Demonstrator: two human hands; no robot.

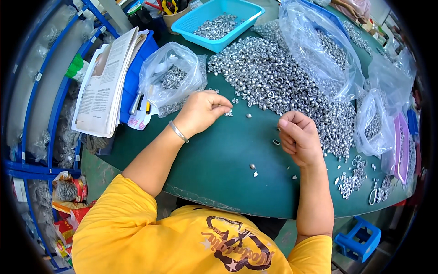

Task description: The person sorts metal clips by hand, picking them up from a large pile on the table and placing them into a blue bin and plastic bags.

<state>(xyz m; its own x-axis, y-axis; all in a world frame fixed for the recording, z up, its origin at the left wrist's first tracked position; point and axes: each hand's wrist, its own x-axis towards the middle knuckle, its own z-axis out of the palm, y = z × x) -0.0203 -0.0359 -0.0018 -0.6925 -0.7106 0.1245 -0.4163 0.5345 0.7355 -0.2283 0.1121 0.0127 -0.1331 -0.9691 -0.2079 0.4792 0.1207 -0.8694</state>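
Observation:
My left hand is closed in a pinch just above the green tabletop, beside a few small metal bits. Whatever lies between its fingertips is too small to name. My right hand has its thumb and forefinger pressed together, the other fingers curled in; I cannot make out what they hold. Between the hands sits one round silver-grey metal piece. A small metal ring lies by the right hand. Beyond both hands spreads a big heap of silver-grey domed metal pieces.
A light-blue plastic basket with metal parts stands at the back. Clear bags of parts flank the heap. Papers stand by a blue bin at left. Loose rings lie at right, above a blue stool.

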